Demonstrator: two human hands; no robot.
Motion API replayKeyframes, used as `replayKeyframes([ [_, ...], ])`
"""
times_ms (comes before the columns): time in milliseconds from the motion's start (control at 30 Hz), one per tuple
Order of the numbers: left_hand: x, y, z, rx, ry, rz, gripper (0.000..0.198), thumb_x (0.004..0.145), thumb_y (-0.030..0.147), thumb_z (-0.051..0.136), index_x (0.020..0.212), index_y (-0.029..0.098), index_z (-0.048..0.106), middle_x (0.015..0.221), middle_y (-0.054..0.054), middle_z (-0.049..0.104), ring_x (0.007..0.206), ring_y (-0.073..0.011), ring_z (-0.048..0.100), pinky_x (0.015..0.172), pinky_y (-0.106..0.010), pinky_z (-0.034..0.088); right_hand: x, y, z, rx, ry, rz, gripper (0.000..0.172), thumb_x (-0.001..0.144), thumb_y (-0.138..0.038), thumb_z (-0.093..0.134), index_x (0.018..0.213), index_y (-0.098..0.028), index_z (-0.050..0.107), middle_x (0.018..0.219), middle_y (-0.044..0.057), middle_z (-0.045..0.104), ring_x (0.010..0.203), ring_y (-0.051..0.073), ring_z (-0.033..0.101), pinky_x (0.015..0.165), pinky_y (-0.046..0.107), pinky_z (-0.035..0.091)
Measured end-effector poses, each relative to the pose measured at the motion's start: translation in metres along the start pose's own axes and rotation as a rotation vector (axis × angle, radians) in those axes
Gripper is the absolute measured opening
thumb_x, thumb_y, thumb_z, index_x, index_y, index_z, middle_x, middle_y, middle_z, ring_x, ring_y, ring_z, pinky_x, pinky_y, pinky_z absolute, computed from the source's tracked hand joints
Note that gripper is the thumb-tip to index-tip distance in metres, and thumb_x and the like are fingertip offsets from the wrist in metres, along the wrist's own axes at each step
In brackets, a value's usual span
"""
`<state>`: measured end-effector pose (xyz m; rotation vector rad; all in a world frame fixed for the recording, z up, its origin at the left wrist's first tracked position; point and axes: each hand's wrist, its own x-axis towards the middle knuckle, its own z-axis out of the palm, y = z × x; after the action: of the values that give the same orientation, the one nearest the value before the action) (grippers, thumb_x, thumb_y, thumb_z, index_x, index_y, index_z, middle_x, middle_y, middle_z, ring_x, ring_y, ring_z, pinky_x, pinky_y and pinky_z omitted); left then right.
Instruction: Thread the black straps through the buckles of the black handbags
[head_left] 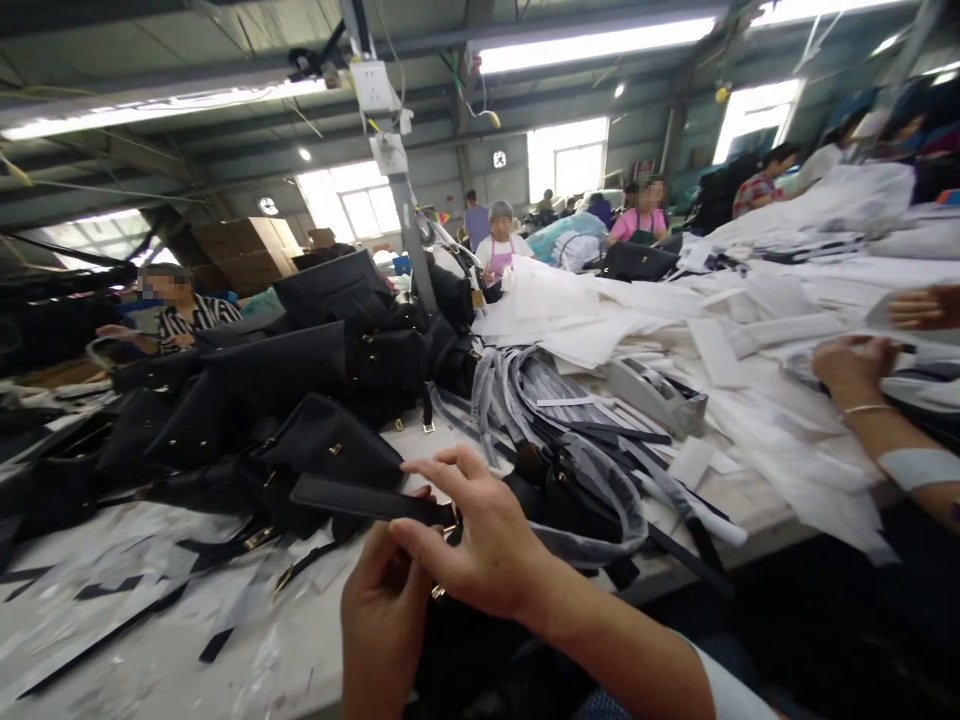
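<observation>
A black strap [360, 499] with a gold buckle runs to the left out of my two hands, its rounded end free above the table. My left hand [386, 605] is closed beneath it, fingers curled around the strap near the buckle. Across it reaches my right hand [487, 535], pinching the strap at the buckle end, with thumb and fingers touching close to my left hand. Part of the buckle is hidden by my fingers. Just behind lies a black bag [330, 450] with gold hardware. A strap in clear plastic [607, 530] curves to the right of my right hand.
Black bags [270, 375] are heaped at the left. White wrapping sheets [555, 310] and a grey tape dispenser [656, 395] lie ahead and right. A co-worker's hand [859, 365] works at the far right. A post [412, 240] rises behind the pile.
</observation>
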<state>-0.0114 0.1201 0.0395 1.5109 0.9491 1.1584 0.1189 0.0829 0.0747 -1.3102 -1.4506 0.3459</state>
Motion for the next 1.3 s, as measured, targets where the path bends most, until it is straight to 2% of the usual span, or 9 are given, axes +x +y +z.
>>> replayKeyframes([
  [100, 0.002, -0.005, 0.0, 0.132, -0.005, 0.096, 0.021, 0.072, 0.035, 0.08, 0.082, 0.02, 0.07, 0.082, -0.002, 0.073, 0.079, -0.0222, 0.067, 0.067, -0.024, 0.053, 0.002, -0.002, -0.001, -0.093, -0.018, -0.072, 0.034, 0.086, -0.033, 0.066, 0.119, -0.025, 0.065, 0.132, 0.007, 0.055, 0.107, 0.02, 0.061, 0.098, 0.033, 0.047],
  [300, 0.005, -0.003, 0.011, 0.199, -0.075, 0.215, 0.011, 0.074, 0.024, 0.074, 0.083, 0.021, 0.068, 0.079, 0.001, 0.07, 0.073, -0.0191, 0.064, 0.063, -0.023, 0.049, 0.004, -0.001, -0.005, -0.152, 0.086, -0.265, 0.013, 0.095, -0.023, 0.054, 0.103, -0.022, 0.065, 0.133, 0.006, 0.063, 0.136, 0.024, 0.043, 0.122, 0.048, 0.008],
  [467, 0.005, 0.015, 0.025, 0.253, -0.419, 0.152, 0.025, 0.083, 0.03, 0.069, 0.106, 0.022, 0.073, 0.096, -0.005, 0.075, 0.079, -0.0217, 0.068, 0.07, -0.026, 0.051, 0.015, -0.015, -0.026, 0.617, 0.185, -0.047, 0.034, 0.104, -0.04, 0.035, 0.086, -0.022, 0.058, 0.108, 0.004, 0.071, 0.098, 0.019, 0.068, 0.105, 0.042, 0.043],
  [600, 0.011, 0.015, 0.031, 0.318, -0.488, 0.153, 0.019, 0.083, 0.034, 0.068, 0.097, 0.024, 0.077, 0.089, -0.005, 0.076, 0.08, -0.0239, 0.069, 0.072, -0.027, 0.051, 0.026, -0.01, -0.071, 1.246, 0.482, 0.037, 0.02, 0.098, -0.037, 0.056, 0.086, -0.022, 0.058, 0.088, -0.005, 0.067, 0.066, 0.006, 0.063, 0.087, 0.024, 0.054],
  [767, 0.018, -0.002, 0.041, 0.275, -0.365, 0.201, 0.022, 0.073, 0.033, 0.077, 0.094, 0.027, 0.079, 0.093, -0.005, 0.078, 0.084, -0.0272, 0.071, 0.076, -0.03, 0.053, 0.018, 0.027, -0.132, 1.322, 0.76, -0.022, 0.018, 0.086, -0.018, 0.073, 0.08, -0.021, 0.056, 0.076, -0.011, 0.06, 0.061, 0.0, 0.056, 0.086, 0.013, 0.053],
  [867, 0.02, -0.009, 0.048, 0.249, -0.31, 0.251, 0.021, 0.071, 0.032, 0.078, 0.092, 0.028, 0.079, 0.095, -0.006, 0.078, 0.089, -0.0284, 0.071, 0.08, -0.032, 0.054, 0.003, 0.047, -0.136, 1.237, 0.849, 0.032, 0.023, 0.08, -0.028, 0.08, 0.079, -0.022, 0.058, 0.073, -0.011, 0.061, 0.067, 0.003, 0.06, 0.086, 0.016, 0.054],
  [967, 0.02, -0.011, 0.055, 0.261, -0.223, 0.27, 0.021, 0.071, 0.031, 0.079, 0.091, 0.028, 0.08, 0.096, -0.007, 0.078, 0.093, -0.0297, 0.071, 0.088, -0.034, 0.053, -0.016, 0.054, -0.112, 1.142, 0.786, 0.204, 0.025, 0.075, -0.04, 0.083, 0.083, -0.023, 0.066, 0.08, -0.007, 0.067, 0.078, 0.009, 0.065, 0.084, 0.023, 0.055],
  [1100, 0.016, -0.012, 0.06, 0.265, -0.217, 0.262, 0.024, 0.072, 0.03, 0.077, 0.096, 0.028, 0.079, 0.102, -0.007, 0.077, 0.098, -0.0301, 0.07, 0.095, -0.037, 0.05, -0.039, 0.05, -0.07, 0.987, 0.376, 0.442, 0.026, 0.08, -0.041, 0.078, 0.097, -0.023, 0.072, 0.108, 0.002, 0.072, 0.1, 0.018, 0.066, 0.086, 0.03, 0.053],
  [1300, 0.012, -0.009, 0.053, 0.322, -0.321, 0.267, 0.029, 0.078, 0.029, 0.073, 0.107, 0.029, 0.076, 0.114, -0.007, 0.073, 0.108, -0.0289, 0.066, 0.098, -0.037, 0.048, -0.053, 0.055, -0.055, 0.694, 0.116, 0.488, 0.037, 0.083, -0.047, 0.073, 0.105, -0.017, 0.075, 0.095, 0.006, 0.075, 0.089, 0.019, 0.069, 0.08, 0.028, 0.053],
])
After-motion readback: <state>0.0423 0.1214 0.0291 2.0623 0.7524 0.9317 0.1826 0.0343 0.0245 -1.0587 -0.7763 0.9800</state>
